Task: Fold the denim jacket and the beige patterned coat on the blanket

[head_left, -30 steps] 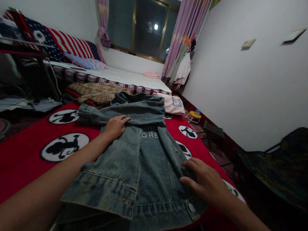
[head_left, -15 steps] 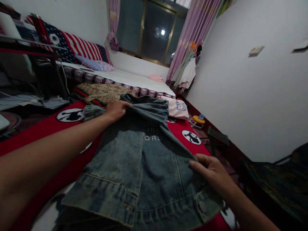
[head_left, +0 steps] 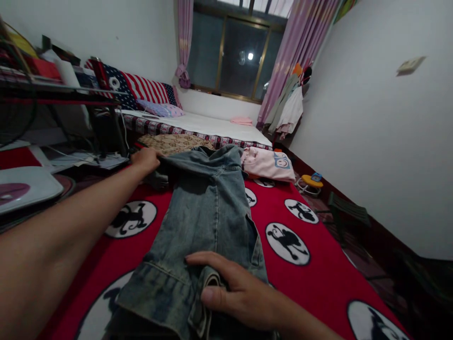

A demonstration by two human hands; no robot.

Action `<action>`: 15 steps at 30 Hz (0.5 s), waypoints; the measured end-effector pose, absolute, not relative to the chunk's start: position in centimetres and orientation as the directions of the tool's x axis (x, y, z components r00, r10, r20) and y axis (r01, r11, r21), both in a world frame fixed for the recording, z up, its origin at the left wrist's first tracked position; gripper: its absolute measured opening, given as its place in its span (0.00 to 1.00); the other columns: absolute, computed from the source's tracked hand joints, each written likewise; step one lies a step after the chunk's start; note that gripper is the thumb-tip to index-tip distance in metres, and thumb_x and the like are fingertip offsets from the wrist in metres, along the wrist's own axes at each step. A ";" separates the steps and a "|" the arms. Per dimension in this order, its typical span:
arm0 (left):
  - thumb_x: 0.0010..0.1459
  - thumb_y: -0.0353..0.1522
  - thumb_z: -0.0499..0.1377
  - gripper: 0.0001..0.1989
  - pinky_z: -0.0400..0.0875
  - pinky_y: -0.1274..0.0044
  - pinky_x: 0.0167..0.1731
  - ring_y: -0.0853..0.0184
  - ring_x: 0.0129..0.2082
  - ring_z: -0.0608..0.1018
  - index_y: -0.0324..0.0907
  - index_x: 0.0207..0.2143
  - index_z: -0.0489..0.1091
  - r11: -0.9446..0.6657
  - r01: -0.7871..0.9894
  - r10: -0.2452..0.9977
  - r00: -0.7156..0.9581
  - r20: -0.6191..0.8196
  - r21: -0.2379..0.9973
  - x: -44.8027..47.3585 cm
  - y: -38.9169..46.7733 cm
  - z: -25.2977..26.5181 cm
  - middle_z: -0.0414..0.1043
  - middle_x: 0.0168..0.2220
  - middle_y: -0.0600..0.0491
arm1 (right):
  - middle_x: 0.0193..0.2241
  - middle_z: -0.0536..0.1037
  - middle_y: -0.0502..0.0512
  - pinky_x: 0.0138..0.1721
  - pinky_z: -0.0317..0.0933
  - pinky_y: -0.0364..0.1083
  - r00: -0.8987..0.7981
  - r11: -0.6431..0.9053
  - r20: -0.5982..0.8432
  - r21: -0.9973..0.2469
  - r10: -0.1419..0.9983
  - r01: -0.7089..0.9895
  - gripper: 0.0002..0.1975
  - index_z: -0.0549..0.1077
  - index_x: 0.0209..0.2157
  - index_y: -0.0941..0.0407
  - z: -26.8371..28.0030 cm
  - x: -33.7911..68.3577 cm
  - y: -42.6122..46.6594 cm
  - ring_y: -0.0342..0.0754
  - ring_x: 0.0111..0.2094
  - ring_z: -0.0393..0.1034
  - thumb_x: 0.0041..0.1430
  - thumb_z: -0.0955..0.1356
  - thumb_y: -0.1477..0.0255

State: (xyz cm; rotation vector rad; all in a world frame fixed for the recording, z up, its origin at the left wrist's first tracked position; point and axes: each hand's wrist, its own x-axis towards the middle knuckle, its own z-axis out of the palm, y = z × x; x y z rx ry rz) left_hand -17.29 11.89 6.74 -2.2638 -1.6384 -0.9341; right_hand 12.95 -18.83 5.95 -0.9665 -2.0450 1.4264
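A blue denim jacket (head_left: 193, 212) lies on a red blanket (head_left: 226, 236) printed with black-and-white monkey circles. Its right side is folded over toward the middle, and the lettering is out of sight. At the far left, my left hand (head_left: 146, 160) is closed on the upper part of the jacket and pulls it out sideways. My right hand (head_left: 240, 293) grips the folded-over hem near the bottom, thumb and fingers around the rolled edge. A patterned brown cloth (head_left: 173, 143) lies beyond the jacket, and a folded pink garment (head_left: 267, 163) beside its top.
A cluttered desk (head_left: 60, 94) stands at the left, with a white stool-like top (head_left: 28, 189) below it. A bed (head_left: 205, 125) runs under the window. Along the right wall are a yellow stool (head_left: 311, 181) and a dark green chair (head_left: 348, 210).
My right hand has brought the right side of the jacket over to the middle, covering the lettering. My left hand has moved left, drawing the upper cloth with it.
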 end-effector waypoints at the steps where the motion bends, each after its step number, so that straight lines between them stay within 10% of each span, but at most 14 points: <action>1: 0.56 0.23 0.54 0.12 0.67 0.56 0.50 0.56 0.44 0.75 0.29 0.36 0.78 -0.311 0.928 0.816 0.150 0.559 0.205 -17.3 11.3 6.5 0.75 0.32 0.49 | 0.61 0.65 0.56 0.62 0.50 0.48 -0.647 0.202 -0.027 -0.939 0.762 0.278 0.28 0.63 0.61 0.51 5.7 13.1 -18.9 0.49 0.61 0.59 0.62 0.66 0.56; 6: 0.55 0.21 0.53 0.19 0.59 0.51 0.56 0.48 0.58 0.63 0.33 0.48 0.74 -0.311 0.925 0.800 0.130 0.585 0.220 -11.7 7.8 8.3 0.66 0.57 0.45 | 0.61 0.65 0.57 0.62 0.50 0.48 -0.653 0.243 -0.020 -0.919 0.757 0.310 0.29 0.63 0.61 0.51 5.8 13.0 -18.8 0.50 0.61 0.58 0.62 0.66 0.56; 11: 0.60 0.27 0.55 0.15 0.63 0.71 0.59 0.64 0.55 0.71 0.40 0.48 0.75 -0.829 0.517 0.547 0.672 0.500 0.211 -1.7 2.3 8.8 0.70 0.54 0.49 | 0.58 0.67 0.57 0.60 0.52 0.48 -0.626 0.304 0.021 -0.886 0.779 0.349 0.28 0.64 0.61 0.52 5.8 12.0 -18.9 0.50 0.59 0.61 0.62 0.66 0.56; 15: 0.57 0.36 0.62 0.32 0.51 0.61 0.64 0.52 0.69 0.48 0.45 0.63 0.59 -0.906 0.352 0.422 0.768 0.482 0.233 1.4 -2.0 5.3 0.40 0.70 0.44 | 0.62 0.64 0.56 0.62 0.51 0.50 -0.620 0.288 0.004 -0.888 0.785 0.359 0.33 0.62 0.62 0.49 6.3 12.6 -20.2 0.53 0.62 0.58 0.58 0.69 0.55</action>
